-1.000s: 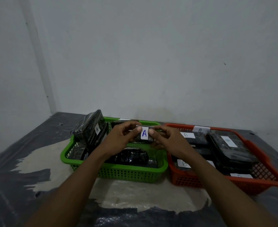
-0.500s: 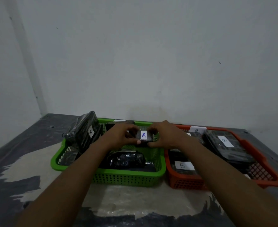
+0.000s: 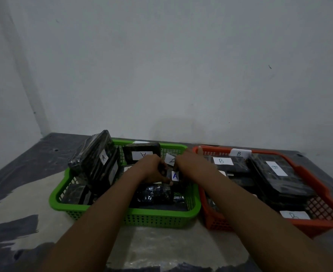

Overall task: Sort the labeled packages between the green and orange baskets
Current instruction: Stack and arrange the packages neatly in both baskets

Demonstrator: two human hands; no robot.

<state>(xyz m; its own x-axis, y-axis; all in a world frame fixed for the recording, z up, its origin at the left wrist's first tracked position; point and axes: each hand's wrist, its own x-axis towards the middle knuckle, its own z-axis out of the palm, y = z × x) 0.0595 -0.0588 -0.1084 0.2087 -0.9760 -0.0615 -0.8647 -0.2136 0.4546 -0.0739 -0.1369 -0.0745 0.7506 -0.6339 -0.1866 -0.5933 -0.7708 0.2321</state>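
Note:
A small black package with a white label marked A (image 3: 174, 176) is low inside the green basket (image 3: 161, 213). My left hand (image 3: 152, 169) grips its left side and my right hand (image 3: 189, 165) grips its right side, fingers curled round it. Other black packages labelled A lean or lie in the green basket, one tall package (image 3: 96, 158) propped at its left. The orange basket (image 3: 318, 222) to the right holds several black packages labelled B (image 3: 277, 171).
Both baskets stand side by side on a surface covered with dark plastic sheet (image 3: 14, 173), with a pale patch in front. A white wall rises right behind the baskets. A corner of the room is at the left.
Both hands have lowered the A package from above the green basket's rim down into the basket. The view has shifted slightly.

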